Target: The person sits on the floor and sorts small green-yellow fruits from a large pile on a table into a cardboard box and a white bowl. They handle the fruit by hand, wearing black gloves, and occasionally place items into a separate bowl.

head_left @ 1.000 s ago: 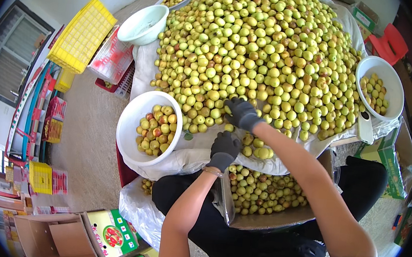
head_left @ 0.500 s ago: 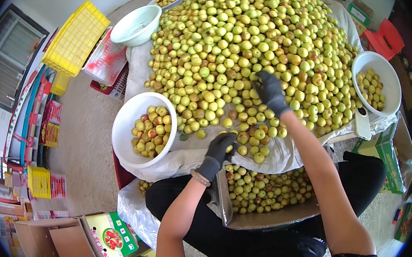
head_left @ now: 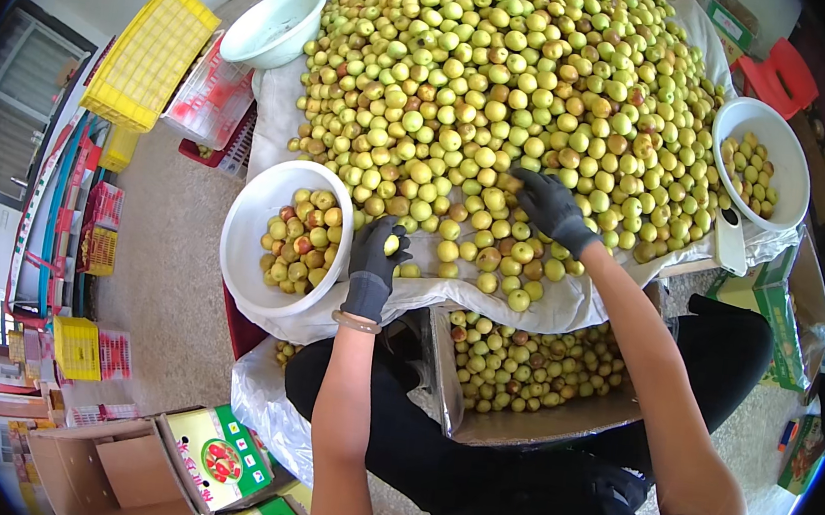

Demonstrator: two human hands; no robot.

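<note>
Picking appears underway: one fruit is held by the left hand, fingers curled; in the half-curled right hand, grip cannot be determined. Release seems required.

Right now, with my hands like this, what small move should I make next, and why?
I'd probably drop the left hand's fruit into the left bowl: the hand holds it right beside that bowl, which already contains fruit and has room, while the right hand is at the pile.
</note>
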